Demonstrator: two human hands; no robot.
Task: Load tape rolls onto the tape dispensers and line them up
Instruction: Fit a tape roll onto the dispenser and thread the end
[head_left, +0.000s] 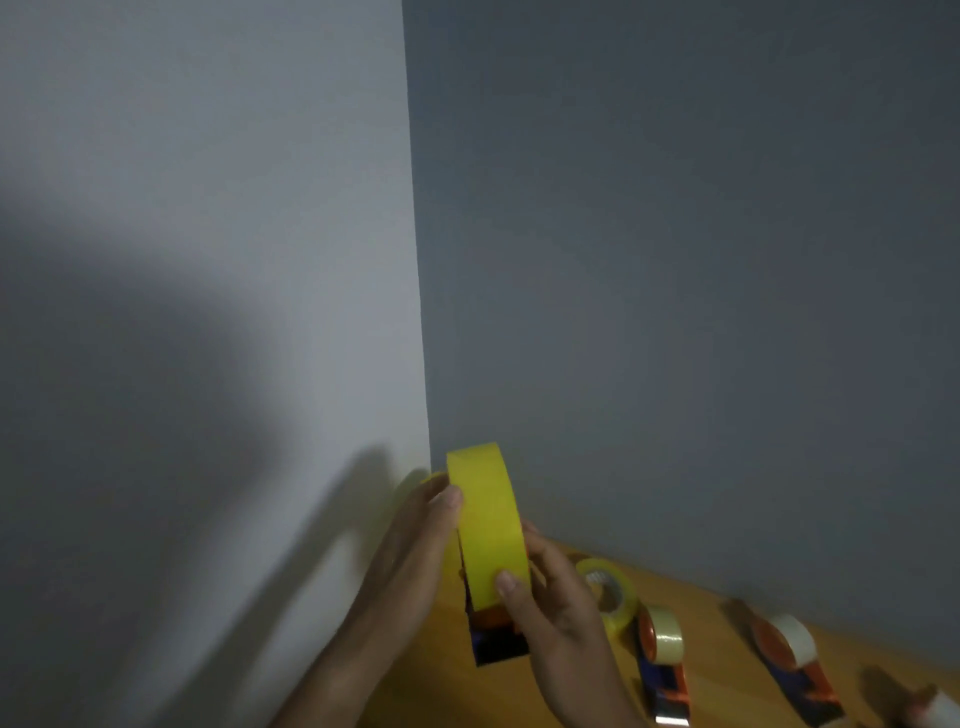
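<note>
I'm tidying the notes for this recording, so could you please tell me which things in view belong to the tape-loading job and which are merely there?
In the job:
yellow tape roll, held by both hands
dispenser under it
loose clear tape roll
two loaded dispensers

Merely there:
wooden table
grey walls

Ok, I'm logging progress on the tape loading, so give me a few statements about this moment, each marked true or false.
1. Both hands hold the yellow tape roll. True: the left hand and right hand grip it.
2. The table is white. False: it is wooden, orange-brown.
3. Two loaded dispensers lie to the right. True.
4. A loose roll lies on the table. True.
5. The held roll is blue. False: yellow.
</note>
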